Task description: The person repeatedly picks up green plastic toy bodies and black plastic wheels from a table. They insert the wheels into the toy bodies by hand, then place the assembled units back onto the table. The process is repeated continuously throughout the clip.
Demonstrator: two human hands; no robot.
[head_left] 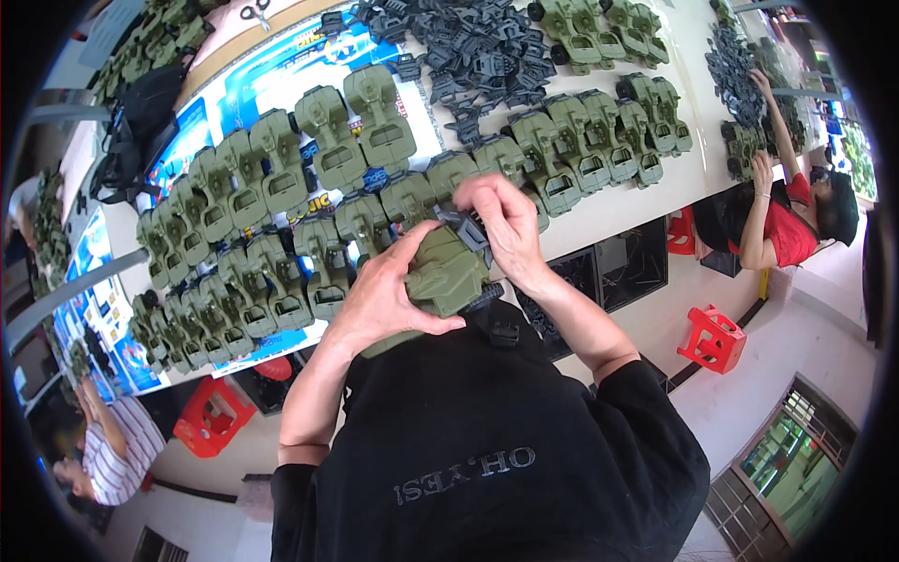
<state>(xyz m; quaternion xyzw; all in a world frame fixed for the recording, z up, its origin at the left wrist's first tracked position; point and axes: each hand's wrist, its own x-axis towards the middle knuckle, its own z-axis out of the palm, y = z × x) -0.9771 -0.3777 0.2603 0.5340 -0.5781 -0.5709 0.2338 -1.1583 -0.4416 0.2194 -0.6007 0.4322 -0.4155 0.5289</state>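
Hands at the near bench edge, working one green toy car body.

Left hand [382, 295] has its fingers wrapped around the car body [440, 273], held just off the near edge of the bench [618, 201]; right hand [506, 225] pinches a grey part [465, 228] against the body's far end. Rows of green bodies [253, 215] crowd the bench to the left and far side, touching one another, and a grey parts pile [478, 47] lies far beyond, so bare bench shows only to the right. Red stools [714, 337] stand on the floor, near right and near left. The body's underside is hidden by the palm; how the grey part seats cannot be told. Other people at both rims are partly cut off.
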